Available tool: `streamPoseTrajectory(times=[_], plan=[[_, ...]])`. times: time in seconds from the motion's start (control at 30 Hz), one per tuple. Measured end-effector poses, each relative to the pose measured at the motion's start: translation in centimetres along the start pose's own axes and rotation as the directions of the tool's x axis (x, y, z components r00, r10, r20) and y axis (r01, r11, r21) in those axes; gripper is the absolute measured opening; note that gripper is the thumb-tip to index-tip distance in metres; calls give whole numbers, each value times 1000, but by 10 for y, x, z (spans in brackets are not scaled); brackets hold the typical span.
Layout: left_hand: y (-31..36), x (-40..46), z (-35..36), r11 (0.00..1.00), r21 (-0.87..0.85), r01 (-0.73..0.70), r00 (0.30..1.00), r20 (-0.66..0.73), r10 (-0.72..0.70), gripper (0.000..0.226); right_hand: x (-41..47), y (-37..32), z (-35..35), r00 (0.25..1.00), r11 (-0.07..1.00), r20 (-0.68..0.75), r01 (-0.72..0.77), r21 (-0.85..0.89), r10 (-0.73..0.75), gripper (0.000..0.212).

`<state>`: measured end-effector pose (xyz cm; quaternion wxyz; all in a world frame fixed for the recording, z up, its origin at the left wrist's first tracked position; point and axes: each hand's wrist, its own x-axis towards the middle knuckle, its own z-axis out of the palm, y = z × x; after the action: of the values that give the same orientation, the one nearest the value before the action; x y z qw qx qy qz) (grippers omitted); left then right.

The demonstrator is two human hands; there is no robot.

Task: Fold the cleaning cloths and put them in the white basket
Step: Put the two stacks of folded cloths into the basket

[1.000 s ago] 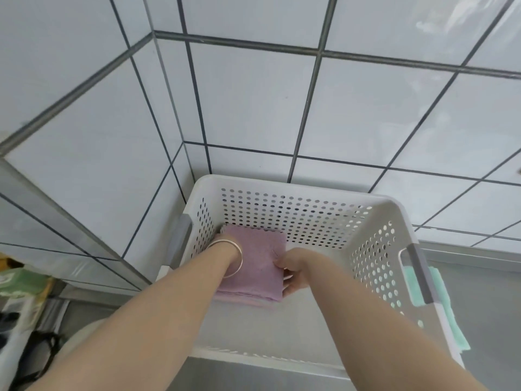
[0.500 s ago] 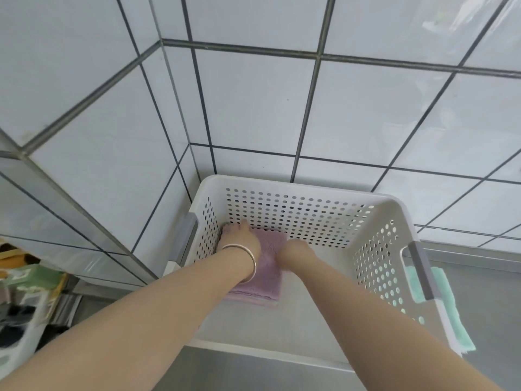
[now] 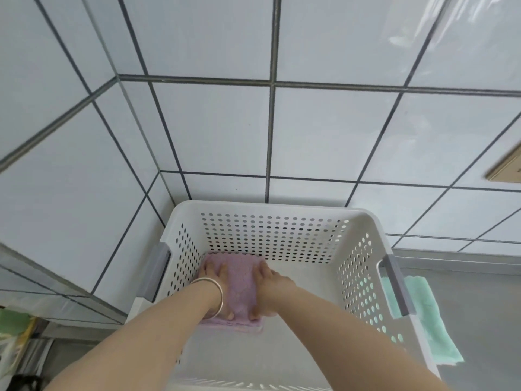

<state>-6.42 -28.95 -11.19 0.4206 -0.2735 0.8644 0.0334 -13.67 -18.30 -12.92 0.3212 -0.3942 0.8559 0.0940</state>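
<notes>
Lying blurred at the far left edge, some green packaging [image 3: 12, 325], too soft to read. Rising behind everything, glossy pale wall tiles [image 3: 211, 131] with dark grout lines, meeting in a corner. Sitting against that corner, the white basket [image 3: 363, 221]: rectangular moulded plastic, walls perforated with rows of small round holes, a grey handle [image 3: 158, 273] set into each short side. Resting flat on the folded cloth, the left hand [image 3: 215, 273], fingers straight and spread, pressing down rather than grasping, a thin silver bangle [image 3: 217, 294] circling the wrist. Lying on the basket floor in the far left corner, the purple cleaning cloth [image 3: 242, 280], a plush, nubbly rectangle folded into layers, its far edge scalloped, its left side touching the perforated wall. Pressing on the cloth's right edge, the right hand [image 3: 267, 280], fingers extended along the fabric and thumb lying at the near edge, released rather than clenched. Showing through the holes and beyond the right wall, a mint-green cloth [image 3: 428, 325], soft and unfolded, spreading flat on the grey worktop [image 3: 479, 306] just beside the basket. Poking in at the right edge, a blurred tan rectangular object [image 3: 504, 170].
</notes>
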Motion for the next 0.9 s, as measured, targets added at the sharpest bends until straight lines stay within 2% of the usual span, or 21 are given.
streamPoseTrajectory(times=[0.07, 0.17, 0.23, 0.3, 0.33, 0.4, 0.47, 0.5, 0.53, 0.57, 0.6, 0.63, 0.7, 0.77, 0.8, 0.87, 0.9], plan=[[1, -11, -15, 1000, 12, -18, 1000, -22, 18, 105, -5, 1, -15, 1000, 1000, 11, 5, -20, -5, 89], [11, -37, -55, 990, 96, -103, 985, -131, 115, 52, -35, 5, -59, 997, 990, -23, 74, -117, -77, 47], [31, -65, -82, 974, 171, -149, 966, -187, 181, 27, -70, 15, -89, 986, 982, -73, 142, -124, -151, 40], [53, -97, -106, 945, 293, -145, 911, -333, 243, 17, -111, 31, -117, 971, 980, -157, 163, -118, -180, 36], [70, -118, -117, 941, 310, -135, 858, -439, 268, 20, -134, 46, -126, 960, 983, -220, 150, -109, -172, 32], [101, -163, -133, 956, 230, -183, 697, -656, 291, 26, -178, 75, -139, 911, 991, -390, 113, -78, -135, 25], [129, -197, -139, 922, 86, -379, 478, -834, 274, 31, -210, 106, -139, 782, 997, -619, 77, -24, -76, 22], [147, -211, -134, 849, 3, -528, 371, -899, 234, 35, -226, 123, -133, 692, 997, -721, 72, 30, -29, 24], [166, -225, -125, 727, -74, -683, 274, -948, 161, 41, -237, 141, -123, 594, 991, -804, 83, 108, 38, 28], [192, -236, -112, 574, -140, -807, 215, -975, 64, 45, -248, 160, -111, 507, 975, -853, 101, 199, 122, 30], [218, -242, -97, 422, -202, -884, 216, -976, -15, 47, -251, 177, -97, 457, 947, -864, 121, 297, 212, 30], [242, -245, -81, 301, -256, -919, 253, -966, -50, 47, -247, 192, -82, 453, 905, -837, 135, 404, 306, 26], [293, -235, -46, 175, -393, -903, 394, -918, -32, 50, -231, 225, -49, 556, 737, -664, 128, 663, 501, 24], [328, -208, -14, 148, -544, -826, 550, -835, 2, 53, -211, 252, -15, 712, 546, -376, -13, 837, 593, 35], [336, -189, 0, 161, -610, -776, 618, -786, 0, 53, -202, 260, 3, 769, 506, -250, -110, 855, 589, 43], [343, -150, 18, 241, -749, -617, 759, -647, -66, 56, -185, 271, 34, 824, 480, -88, -235, 845, 559, 55], [343, -131, 25, 308, -794, -525, 808, -578, -112, 58, -177, 274, 45, 839, 467, -45, -256, 847, 542, 59]])
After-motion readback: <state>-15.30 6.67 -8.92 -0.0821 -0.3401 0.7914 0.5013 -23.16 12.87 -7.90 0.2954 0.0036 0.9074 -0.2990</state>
